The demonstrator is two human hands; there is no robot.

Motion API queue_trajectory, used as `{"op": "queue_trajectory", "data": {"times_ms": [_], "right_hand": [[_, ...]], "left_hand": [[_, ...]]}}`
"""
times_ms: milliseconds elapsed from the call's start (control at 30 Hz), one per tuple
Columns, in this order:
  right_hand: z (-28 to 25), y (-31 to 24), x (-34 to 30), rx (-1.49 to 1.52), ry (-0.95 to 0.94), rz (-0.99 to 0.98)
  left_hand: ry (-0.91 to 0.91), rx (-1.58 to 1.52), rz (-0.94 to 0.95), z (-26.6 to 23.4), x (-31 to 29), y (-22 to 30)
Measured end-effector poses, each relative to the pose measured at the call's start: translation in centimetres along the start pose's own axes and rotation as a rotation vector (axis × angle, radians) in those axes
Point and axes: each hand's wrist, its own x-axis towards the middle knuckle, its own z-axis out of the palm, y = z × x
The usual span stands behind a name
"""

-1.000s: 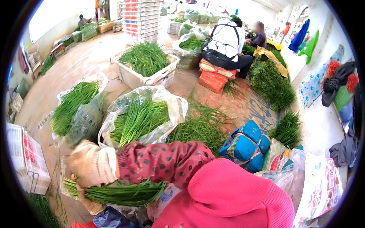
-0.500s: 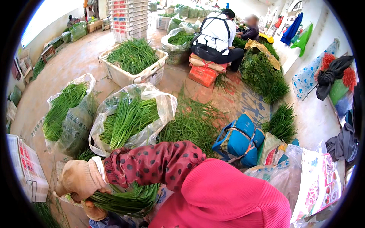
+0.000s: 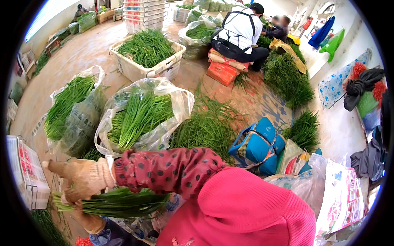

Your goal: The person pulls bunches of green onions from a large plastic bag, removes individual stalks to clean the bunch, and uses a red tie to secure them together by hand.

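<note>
A bunch of garlic chives (image 3: 119, 203) lies lengthwise in front of me at the lower left, stem ends pointing left. My left hand (image 3: 88, 221), in a tan glove below a blue sleeve, is closed around the bunch from underneath; part of it is hidden behind the leaves. Just above the stems is my right hand (image 3: 88, 176), also gloved, at the end of a red sleeve with black dots. One finger stretches out to the left, and others bend down toward the stem ends. Whether those fingertips touch the stems is hard to tell.
Beyond my arm stand two clear bags of chives, a nearer bag (image 3: 143, 115) and a left bag (image 3: 74, 110). Loose chives (image 3: 205, 131) cover the floor beside a blue bundle (image 3: 262, 143). Farther off are a full white crate (image 3: 147, 67) and a seated person (image 3: 238, 35).
My right hand has lifted off the stem ends, and its fingers have spread. The bunch now lies more level, with its pale ends showing at the left. The view has shifted slightly.
</note>
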Motion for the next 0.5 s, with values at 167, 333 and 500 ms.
{"op": "queue_trajectory", "data": {"times_ms": [167, 333, 500], "right_hand": [[3.2, 5.9, -1.5, -0.153, -0.462, -0.078], [-3.1, 5.6, -0.2, -0.760, -0.596, 0.342], [0.0, 2.6, 4.2, -0.583, 0.017, -0.370]], "left_hand": [[-0.123, 0.148, 0.388, -6.8, 2.4, 8.1], [0.574, 0.214, 0.124, -21.3, 2.4, 18.4], [0.375, 0.484, 0.704, -6.9, 0.6, 10.4]]}}
